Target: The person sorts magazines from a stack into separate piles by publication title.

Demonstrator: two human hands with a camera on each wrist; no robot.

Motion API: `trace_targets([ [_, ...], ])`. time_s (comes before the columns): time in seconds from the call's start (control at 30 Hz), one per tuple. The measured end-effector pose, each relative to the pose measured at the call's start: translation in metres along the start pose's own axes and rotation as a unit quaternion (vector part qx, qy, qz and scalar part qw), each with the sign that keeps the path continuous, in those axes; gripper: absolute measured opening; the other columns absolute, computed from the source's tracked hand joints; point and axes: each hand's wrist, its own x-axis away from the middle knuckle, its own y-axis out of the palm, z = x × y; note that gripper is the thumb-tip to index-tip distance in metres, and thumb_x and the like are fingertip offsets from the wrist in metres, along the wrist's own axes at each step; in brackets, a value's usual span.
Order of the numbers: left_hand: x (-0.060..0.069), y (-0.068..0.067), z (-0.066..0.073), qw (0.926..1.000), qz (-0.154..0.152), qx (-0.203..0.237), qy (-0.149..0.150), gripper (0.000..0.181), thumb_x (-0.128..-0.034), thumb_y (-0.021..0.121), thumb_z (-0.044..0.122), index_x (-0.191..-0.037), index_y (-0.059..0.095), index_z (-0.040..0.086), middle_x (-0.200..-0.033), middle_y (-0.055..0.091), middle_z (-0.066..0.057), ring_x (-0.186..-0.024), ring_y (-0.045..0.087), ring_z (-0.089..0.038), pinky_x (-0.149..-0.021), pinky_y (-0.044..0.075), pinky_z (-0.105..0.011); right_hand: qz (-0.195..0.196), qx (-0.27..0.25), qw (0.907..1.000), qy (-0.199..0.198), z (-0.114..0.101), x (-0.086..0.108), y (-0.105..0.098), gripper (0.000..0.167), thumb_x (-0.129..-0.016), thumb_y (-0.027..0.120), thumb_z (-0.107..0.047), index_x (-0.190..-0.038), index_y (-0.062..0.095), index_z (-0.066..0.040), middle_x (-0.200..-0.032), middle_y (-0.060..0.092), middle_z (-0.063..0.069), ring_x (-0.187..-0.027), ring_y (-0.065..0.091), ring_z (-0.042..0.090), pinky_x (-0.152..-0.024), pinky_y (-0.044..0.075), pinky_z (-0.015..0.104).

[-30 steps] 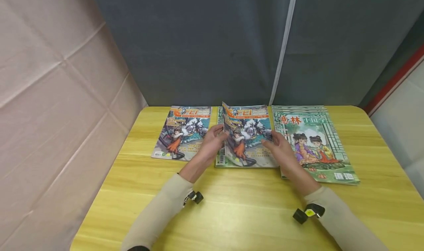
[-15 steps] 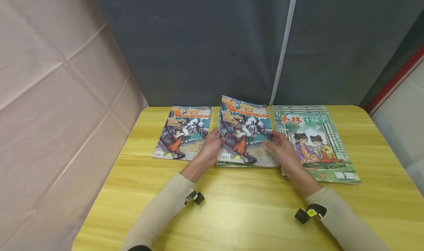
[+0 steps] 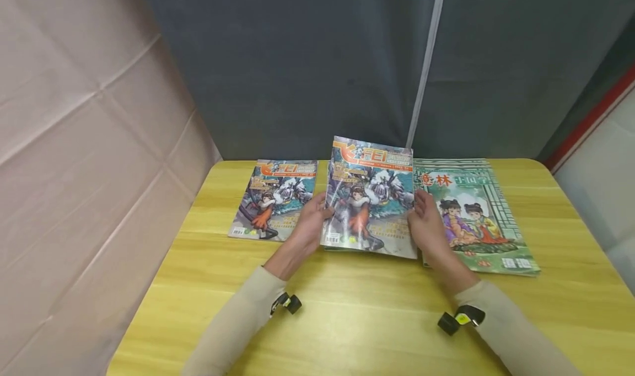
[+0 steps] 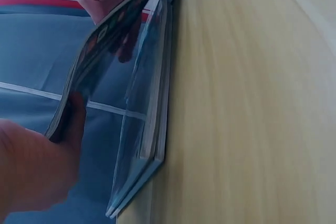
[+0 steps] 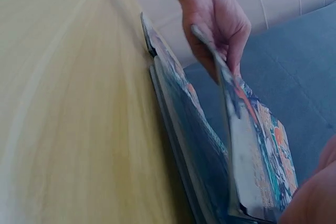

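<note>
A magazine with an orange title (image 3: 373, 197) is held up between both hands, raised above a green-edged stack. My left hand (image 3: 308, 221) pinches its left edge, thumb on the cover. At the opposite edge my right hand (image 3: 430, 227) grips it. In the left wrist view the magazine (image 4: 100, 51) is slightly bent and separate from the stack (image 4: 157, 93) lying under it. The right wrist view shows the raised magazine (image 5: 247, 150) over that stack (image 5: 181, 114), with the left hand (image 5: 215, 22) at its far edge.
A matching magazine (image 3: 273, 199) lies at the left on the wooden table (image 3: 347, 321). At the right lies a stack of green magazines (image 3: 476, 216) with two cartoon children on the cover. A dark grey curtain (image 3: 297, 67) stands behind the table, and a pale cloth wall (image 3: 99, 161) at the left.
The held magazine has risen off the stack and come nearer the camera, its top edge now higher and overlapping the right stack's left edge. Both hands have stayed at its sides.
</note>
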Motion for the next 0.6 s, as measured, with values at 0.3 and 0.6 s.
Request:
trace_targets([
  [0.3, -0.006, -0.030, 0.006, 0.9994, 0.000, -0.033, -0.013, 0.050, -0.1002, 0.054, -0.001, -0.150, 0.052, 0.003, -0.107, 0.069, -0.005, -0.086, 0.064, -0.015, -0.086, 0.057, -0.029, 0.009, -0.069, 0.9974, 0.017, -0.002, -0.007, 0.007, 0.071, -0.106, 0.047, -0.002, -0.170, 0.020, -0.019, -0.166, 0.035, 0.022, -0.127, 0.053, 0.028, -0.088, 0.053, 0.023],
  [0.6, 0.000, -0.084, 0.013, 0.9930, 0.041, -0.110, -0.017, 0.053, -0.1060, 0.056, 0.013, -0.158, 0.046, 0.011, -0.120, 0.061, -0.004, -0.100, 0.060, -0.012, -0.089, 0.053, -0.026, -0.027, -0.124, 0.9914, 0.031, 0.002, -0.011, 0.054, 0.070, -0.104, 0.057, -0.001, -0.166, 0.032, -0.023, -0.148, 0.053, 0.020, -0.098, 0.066, 0.015, -0.074, 0.062, 0.026],
])
